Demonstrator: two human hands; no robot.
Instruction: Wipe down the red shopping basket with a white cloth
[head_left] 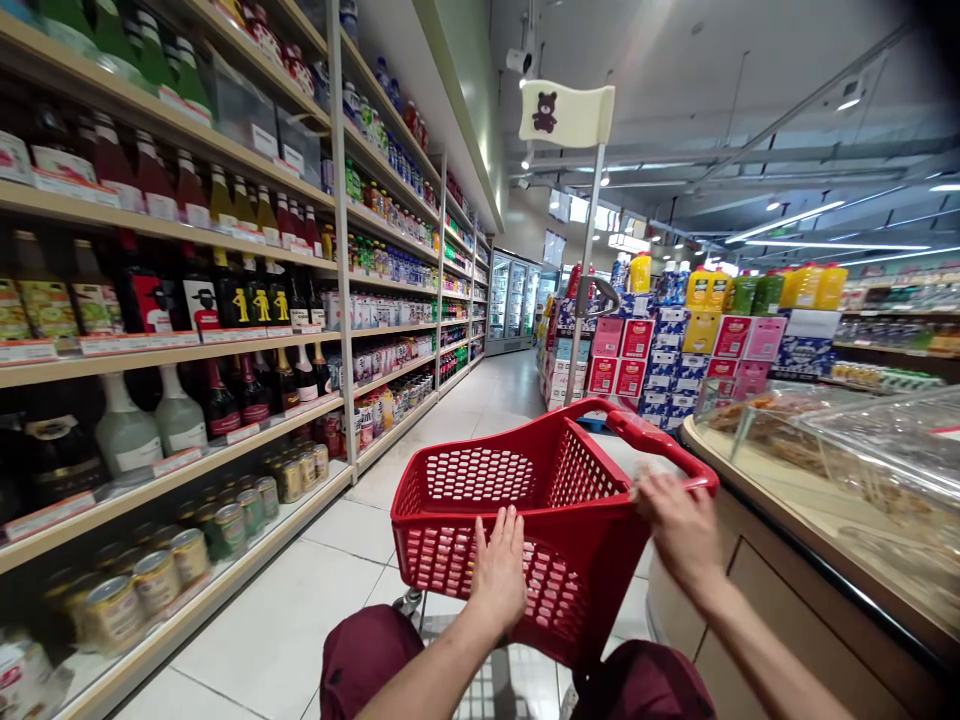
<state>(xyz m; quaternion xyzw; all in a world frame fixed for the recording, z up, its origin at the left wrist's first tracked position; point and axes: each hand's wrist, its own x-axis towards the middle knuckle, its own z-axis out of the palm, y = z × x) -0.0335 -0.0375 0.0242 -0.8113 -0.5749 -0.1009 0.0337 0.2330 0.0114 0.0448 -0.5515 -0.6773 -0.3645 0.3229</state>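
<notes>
A red plastic shopping cart basket (pixel 480 490) stands in front of me in a supermarket aisle, with nothing visible inside it. My left hand (pixel 499 570) lies flat against the basket's near wall, fingers stretched upward. My right hand (pixel 675 525) rests on the right end of the red handle bar (pixel 645 435), fingers blurred by motion. A pole with a cream flag bearing a bear (pixel 566 113) rises from the cart. My knees in dark red trousers (pixel 371 655) show at the bottom.
Shelves of bottles, jars and cans (pixel 187 330) line the left side. A glass-topped food counter (pixel 832 470) is close on the right. Stacked boxes and juice bottles (pixel 675 340) stand ahead right. White tiled floor (pixel 480 400) leads to glass fridges (pixel 514 300).
</notes>
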